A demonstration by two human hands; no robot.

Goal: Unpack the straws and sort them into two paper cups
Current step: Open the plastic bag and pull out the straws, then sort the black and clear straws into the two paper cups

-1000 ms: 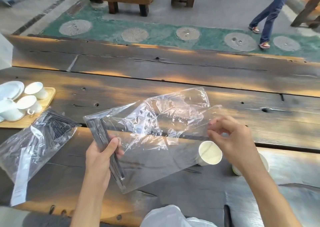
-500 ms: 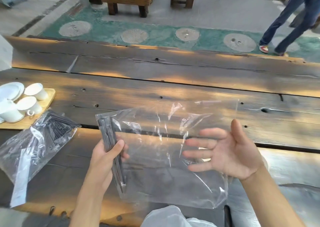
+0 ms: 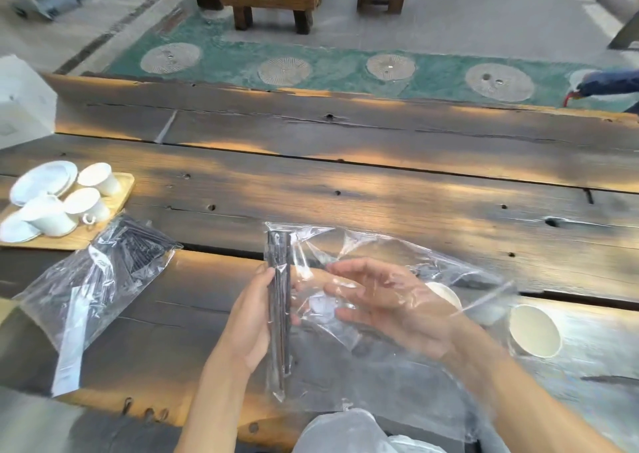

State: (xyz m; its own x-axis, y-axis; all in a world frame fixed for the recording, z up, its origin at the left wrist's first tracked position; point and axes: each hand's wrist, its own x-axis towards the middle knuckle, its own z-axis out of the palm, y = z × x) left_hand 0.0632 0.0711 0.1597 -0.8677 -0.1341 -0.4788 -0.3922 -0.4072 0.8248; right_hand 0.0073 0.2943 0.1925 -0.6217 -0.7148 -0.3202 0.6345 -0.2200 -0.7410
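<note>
My left hand (image 3: 250,317) grips a bundle of dark straws (image 3: 278,300) through the wall of a clear plastic bag (image 3: 397,376), holding them upright at the bag's left edge. My right hand (image 3: 387,304) is inside the bag, fingers spread and pointing left toward the straws, apart from them. Two white paper cups lie on their sides at the right: one cup (image 3: 446,295) shows through the bag behind my right hand, the other cup (image 3: 534,330) lies just past the bag's opening. A second clear bag of dark straws (image 3: 100,279) lies at the left.
A wooden tray (image 3: 114,207) with white ceramic cups and saucers sits at the far left. The table is rough dark planks with gaps. A white plastic bag (image 3: 349,432) lies at the near edge. Benches stand beyond the table, and a person's foot shows at far right.
My right hand went from pinching the bag's open edge to sliding inside the bag toward the straws. My left hand turned the straws upright. The person in the background walked right.
</note>
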